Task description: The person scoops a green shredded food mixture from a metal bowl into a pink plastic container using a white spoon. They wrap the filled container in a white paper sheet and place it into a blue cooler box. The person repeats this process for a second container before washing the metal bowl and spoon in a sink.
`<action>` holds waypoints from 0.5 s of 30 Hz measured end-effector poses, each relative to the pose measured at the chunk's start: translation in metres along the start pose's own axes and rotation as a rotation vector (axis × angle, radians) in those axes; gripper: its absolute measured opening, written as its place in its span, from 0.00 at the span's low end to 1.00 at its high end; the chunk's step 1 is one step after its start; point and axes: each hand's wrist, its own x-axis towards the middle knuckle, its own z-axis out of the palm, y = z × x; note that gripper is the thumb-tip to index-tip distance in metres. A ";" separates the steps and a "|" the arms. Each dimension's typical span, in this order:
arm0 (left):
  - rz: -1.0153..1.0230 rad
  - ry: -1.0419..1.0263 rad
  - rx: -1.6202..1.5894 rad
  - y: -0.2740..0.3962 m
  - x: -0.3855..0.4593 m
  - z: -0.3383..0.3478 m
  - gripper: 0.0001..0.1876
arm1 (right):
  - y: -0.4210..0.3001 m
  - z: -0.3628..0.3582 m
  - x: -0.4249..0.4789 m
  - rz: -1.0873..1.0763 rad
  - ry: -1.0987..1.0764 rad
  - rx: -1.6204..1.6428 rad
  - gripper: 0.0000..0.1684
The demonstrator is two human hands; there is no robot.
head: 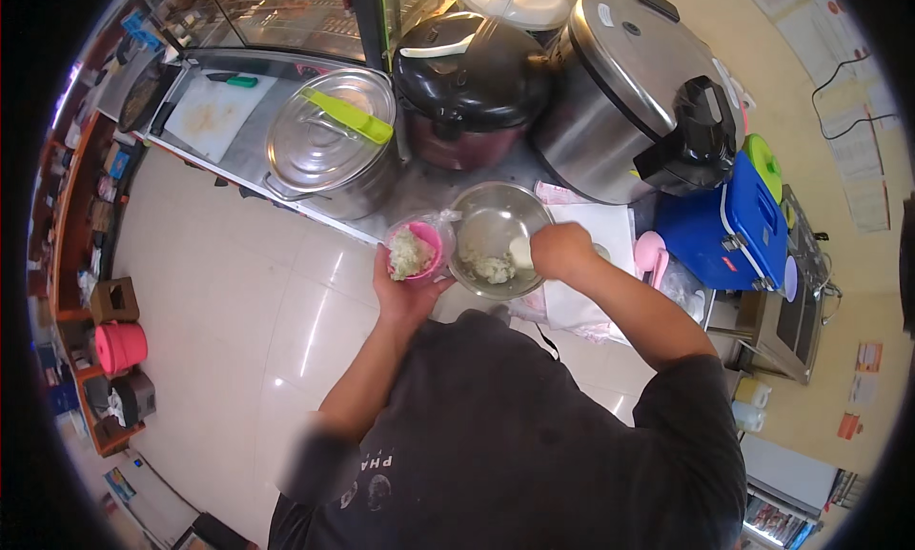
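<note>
My left hand (407, 292) holds a pink cup (433, 251) with a clear plastic bag around it, filled with pale green-white rice (409, 255). Just right of it, a stainless steel mixing bowl (493, 210) rests near the counter's edge, with a clump of the same rice (495, 267) low inside. Over the bowl's right side, my right hand (563, 253) is closed around a utensil whose pale end (522, 252) shows in the bowl; its handle is hidden by my fingers.
Behind the bowl stand a lidded steel pot (332, 139), a black and maroon rice cooker (465, 85) and a large steel container (607, 114). White paper (586, 228), a pink scoop (650, 253) and a blue cooler box (722, 225) lie to the right. A cutting board (214, 114) with a green-handled knife (239, 81) is far left.
</note>
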 end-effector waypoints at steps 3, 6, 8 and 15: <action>-0.032 -0.017 -0.002 -0.007 0.000 0.006 0.41 | -0.013 0.055 -0.004 -0.145 -0.054 0.182 0.09; -0.064 -0.044 -0.012 -0.013 -0.005 -0.003 0.40 | -0.059 0.042 -0.015 -0.014 -0.149 0.433 0.11; -0.073 -0.061 0.009 -0.016 -0.011 -0.007 0.41 | -0.078 0.032 -0.017 0.063 -0.091 0.585 0.15; -0.134 -0.094 0.016 -0.014 -0.007 -0.001 0.41 | -0.074 0.061 0.016 0.224 0.211 0.765 0.20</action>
